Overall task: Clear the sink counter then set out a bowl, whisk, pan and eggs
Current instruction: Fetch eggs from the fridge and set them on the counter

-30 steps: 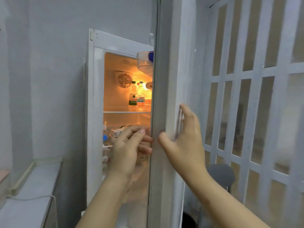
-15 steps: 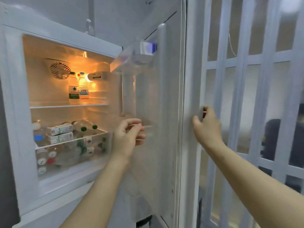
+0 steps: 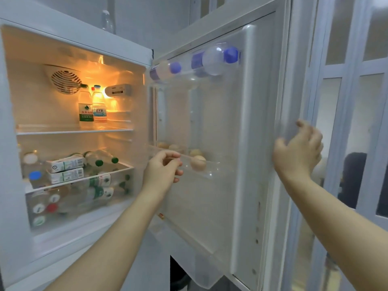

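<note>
A: Where are our eggs (image 3: 198, 163)?
B: In the clear shelf (image 3: 212, 175) on the door (image 3: 212, 211). We count four, in a row running back and left toward the hinge.
A: Which hand is nearer?
B: Our left hand (image 3: 161, 171). The nearest egg sits just right of its fingertips, behind the rim. The fingers are curled with no egg in them; we cannot tell whether they pinch the rim.
A: And our right hand (image 3: 298, 152)?
B: Well apart, at the door's outer edge, fingers bent. It's blurred, so we cannot tell the grip. Two bottles (image 3: 214, 59) lie above.
</note>
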`<control>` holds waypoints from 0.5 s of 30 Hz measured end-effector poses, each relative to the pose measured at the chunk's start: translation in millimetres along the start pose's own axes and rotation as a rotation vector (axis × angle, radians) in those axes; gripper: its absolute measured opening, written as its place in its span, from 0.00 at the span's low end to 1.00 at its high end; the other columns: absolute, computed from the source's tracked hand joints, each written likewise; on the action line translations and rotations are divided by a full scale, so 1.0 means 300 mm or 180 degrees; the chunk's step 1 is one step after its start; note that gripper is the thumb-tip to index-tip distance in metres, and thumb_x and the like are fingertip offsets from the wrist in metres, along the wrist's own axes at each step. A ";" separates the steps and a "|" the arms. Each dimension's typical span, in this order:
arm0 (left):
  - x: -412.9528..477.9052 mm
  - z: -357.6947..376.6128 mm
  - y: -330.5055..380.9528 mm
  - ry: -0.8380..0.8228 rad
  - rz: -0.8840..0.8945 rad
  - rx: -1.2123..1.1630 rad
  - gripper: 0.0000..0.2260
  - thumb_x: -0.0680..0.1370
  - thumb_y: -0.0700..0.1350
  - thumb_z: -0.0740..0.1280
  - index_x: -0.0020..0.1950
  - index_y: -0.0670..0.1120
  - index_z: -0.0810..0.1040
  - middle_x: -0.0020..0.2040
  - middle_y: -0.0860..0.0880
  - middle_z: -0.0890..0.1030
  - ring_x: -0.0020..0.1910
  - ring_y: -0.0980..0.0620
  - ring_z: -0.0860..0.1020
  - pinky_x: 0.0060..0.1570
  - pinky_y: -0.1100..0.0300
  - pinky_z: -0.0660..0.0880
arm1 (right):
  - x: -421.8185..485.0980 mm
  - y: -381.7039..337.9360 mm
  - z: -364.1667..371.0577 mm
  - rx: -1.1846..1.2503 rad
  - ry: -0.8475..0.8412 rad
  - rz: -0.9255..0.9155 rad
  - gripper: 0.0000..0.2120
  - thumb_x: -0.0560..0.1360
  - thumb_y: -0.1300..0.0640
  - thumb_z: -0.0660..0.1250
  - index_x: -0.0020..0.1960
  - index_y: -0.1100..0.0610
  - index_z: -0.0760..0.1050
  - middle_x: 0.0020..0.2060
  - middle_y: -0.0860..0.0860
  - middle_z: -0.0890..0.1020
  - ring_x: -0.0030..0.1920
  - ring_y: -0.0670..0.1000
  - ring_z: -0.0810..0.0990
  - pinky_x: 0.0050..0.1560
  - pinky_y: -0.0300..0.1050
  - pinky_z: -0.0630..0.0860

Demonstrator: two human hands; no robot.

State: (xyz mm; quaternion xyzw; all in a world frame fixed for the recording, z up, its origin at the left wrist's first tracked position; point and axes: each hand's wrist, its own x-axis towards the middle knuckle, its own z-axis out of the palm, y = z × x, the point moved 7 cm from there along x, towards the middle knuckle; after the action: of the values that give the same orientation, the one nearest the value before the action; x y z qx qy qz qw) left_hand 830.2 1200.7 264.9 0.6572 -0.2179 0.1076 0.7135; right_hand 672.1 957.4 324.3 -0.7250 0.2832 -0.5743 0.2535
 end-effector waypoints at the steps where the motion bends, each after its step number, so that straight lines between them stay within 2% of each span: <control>1: 0.022 0.012 0.003 -0.0018 0.0033 0.0024 0.10 0.77 0.36 0.62 0.41 0.50 0.75 0.38 0.51 0.78 0.33 0.53 0.76 0.33 0.62 0.72 | -0.017 -0.075 -0.004 0.0081 0.0212 -0.0605 0.21 0.74 0.61 0.59 0.67 0.60 0.66 0.66 0.59 0.68 0.66 0.60 0.66 0.66 0.52 0.60; 3: 0.083 0.032 0.017 -0.0048 0.0146 0.0112 0.10 0.77 0.36 0.63 0.41 0.51 0.75 0.39 0.51 0.79 0.34 0.53 0.77 0.33 0.62 0.73 | -0.058 -0.226 0.031 0.0365 0.0250 -0.1762 0.17 0.72 0.59 0.58 0.59 0.62 0.74 0.56 0.60 0.77 0.57 0.61 0.74 0.58 0.51 0.66; 4: 0.121 0.038 0.029 -0.0058 0.0237 0.0172 0.11 0.77 0.37 0.62 0.41 0.52 0.75 0.39 0.51 0.79 0.35 0.53 0.77 0.34 0.62 0.73 | -0.069 -0.285 0.080 0.0443 -0.0049 -0.2093 0.15 0.72 0.60 0.58 0.55 0.61 0.76 0.50 0.58 0.80 0.52 0.60 0.77 0.53 0.50 0.69; 5: 0.157 0.044 0.042 -0.0072 0.0340 0.0254 0.11 0.77 0.37 0.62 0.41 0.53 0.75 0.40 0.51 0.79 0.37 0.53 0.77 0.36 0.61 0.73 | -0.070 -0.325 0.139 0.0447 -0.0529 -0.2157 0.12 0.73 0.60 0.58 0.53 0.59 0.77 0.48 0.55 0.81 0.49 0.58 0.77 0.50 0.48 0.70; 8: 0.255 0.074 0.091 -0.0252 0.0690 0.0669 0.13 0.78 0.37 0.60 0.41 0.54 0.75 0.41 0.53 0.79 0.41 0.54 0.78 0.44 0.59 0.76 | -0.073 -0.346 0.358 -0.0001 -0.2067 -0.1726 0.12 0.77 0.60 0.58 0.54 0.53 0.78 0.49 0.49 0.80 0.47 0.49 0.75 0.46 0.41 0.69; 11: 0.312 0.139 0.101 -0.0784 0.0766 0.1289 0.13 0.78 0.36 0.57 0.45 0.50 0.77 0.45 0.55 0.78 0.43 0.59 0.76 0.52 0.59 0.73 | -0.089 -0.306 0.481 -0.0335 -0.2647 -0.1440 0.13 0.77 0.60 0.57 0.54 0.53 0.78 0.52 0.50 0.80 0.47 0.48 0.72 0.45 0.38 0.66; 15: 0.369 0.212 0.051 -0.1514 0.0685 0.2120 0.15 0.79 0.36 0.55 0.55 0.49 0.78 0.52 0.51 0.76 0.54 0.55 0.74 0.56 0.61 0.69 | -0.123 -0.240 0.568 -0.0587 -0.3366 -0.1033 0.12 0.77 0.56 0.58 0.56 0.51 0.77 0.50 0.51 0.79 0.48 0.53 0.76 0.38 0.42 0.74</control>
State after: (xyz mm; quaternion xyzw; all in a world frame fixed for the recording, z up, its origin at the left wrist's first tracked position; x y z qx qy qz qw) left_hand 910.2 1125.0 331.2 0.8319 -0.3972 0.0913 0.3766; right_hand 840.4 1041.8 312.7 -0.9678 0.0515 -0.1371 0.2049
